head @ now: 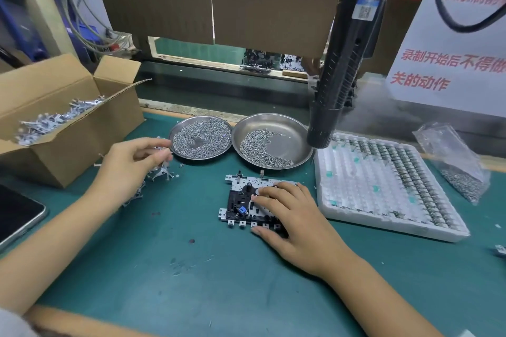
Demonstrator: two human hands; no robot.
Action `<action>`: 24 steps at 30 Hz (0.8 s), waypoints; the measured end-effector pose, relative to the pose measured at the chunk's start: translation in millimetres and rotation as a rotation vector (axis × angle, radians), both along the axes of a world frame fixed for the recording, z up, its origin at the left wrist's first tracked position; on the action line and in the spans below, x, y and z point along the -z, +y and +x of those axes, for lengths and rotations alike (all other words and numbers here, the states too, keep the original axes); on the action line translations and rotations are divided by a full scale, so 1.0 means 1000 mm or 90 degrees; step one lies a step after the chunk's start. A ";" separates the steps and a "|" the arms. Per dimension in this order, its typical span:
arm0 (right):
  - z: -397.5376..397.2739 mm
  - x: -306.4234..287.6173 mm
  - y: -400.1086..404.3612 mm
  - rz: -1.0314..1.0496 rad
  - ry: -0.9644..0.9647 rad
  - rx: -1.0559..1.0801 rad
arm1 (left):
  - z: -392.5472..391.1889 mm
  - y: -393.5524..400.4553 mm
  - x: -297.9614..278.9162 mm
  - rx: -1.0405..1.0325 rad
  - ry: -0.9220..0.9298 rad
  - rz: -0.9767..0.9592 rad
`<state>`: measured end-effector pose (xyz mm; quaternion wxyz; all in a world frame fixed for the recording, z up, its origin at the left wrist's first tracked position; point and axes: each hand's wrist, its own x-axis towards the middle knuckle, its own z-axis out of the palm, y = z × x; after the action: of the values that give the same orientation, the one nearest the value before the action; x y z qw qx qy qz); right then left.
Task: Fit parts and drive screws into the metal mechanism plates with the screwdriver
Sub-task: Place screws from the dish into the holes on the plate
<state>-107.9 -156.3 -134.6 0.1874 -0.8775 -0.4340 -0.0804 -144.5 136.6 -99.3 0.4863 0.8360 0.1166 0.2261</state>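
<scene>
On green mat | mechanism plate | two screw dishes

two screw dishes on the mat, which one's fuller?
The left dish, next to the left hand: screws cover nearly its whole floor. The right dish, below the hanging screwdriver, holds only a crescent of screws along its near edge, with bare metal behind.

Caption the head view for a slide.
Right hand steadies the mechanism plate; left hand picks metal parts; screwdriver hangs above.
</scene>
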 end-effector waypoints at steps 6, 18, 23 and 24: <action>-0.008 -0.006 0.006 0.198 -0.014 0.038 | -0.006 -0.051 -0.013 0.121 -0.094 -0.080; -0.009 -0.009 0.009 0.644 0.215 0.098 | 0.012 -0.125 0.010 0.332 -0.399 0.256; 0.000 -0.005 0.005 0.569 0.150 0.110 | 0.014 -0.114 0.012 0.296 -0.323 0.209; 0.001 -0.004 0.005 0.558 0.134 0.114 | 0.013 -0.113 0.011 0.287 -0.283 0.175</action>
<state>-106.5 -151.2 -130.3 0.5763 -0.7529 -0.2599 -0.1831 -131.4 24.0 -110.4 0.4206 0.8285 -0.2116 0.3033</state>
